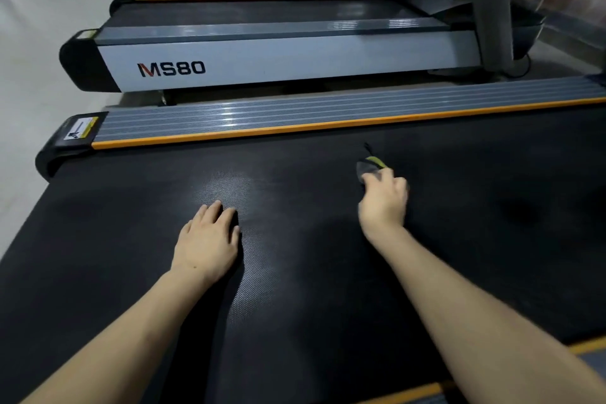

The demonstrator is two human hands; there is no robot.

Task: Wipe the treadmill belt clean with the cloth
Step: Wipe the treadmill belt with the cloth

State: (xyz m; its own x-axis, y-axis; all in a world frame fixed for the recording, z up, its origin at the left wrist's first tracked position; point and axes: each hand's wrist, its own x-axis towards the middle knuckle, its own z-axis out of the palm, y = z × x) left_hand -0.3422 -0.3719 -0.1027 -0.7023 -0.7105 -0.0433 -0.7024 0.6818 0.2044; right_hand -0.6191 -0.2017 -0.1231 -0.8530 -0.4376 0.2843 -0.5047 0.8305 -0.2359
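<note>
The black treadmill belt (131,239) fills the lower part of the head view and runs from left to right. My right hand (383,197) is blurred and grips a small dark grey cloth (369,165) with a yellow-green edge, held against the belt's middle. My left hand (208,239) rests flat on the belt to the left, palm down, fingers straight. A paler patch shows on the belt just beyond the left fingers.
A grey ribbed side rail (295,115) with an orange strip borders the belt's far side. Beyond it stands a second treadmill marked MS80 (170,69), with more treadmills behind. Its grey upright post (488,3) rises at upper right. Pale floor lies to the left.
</note>
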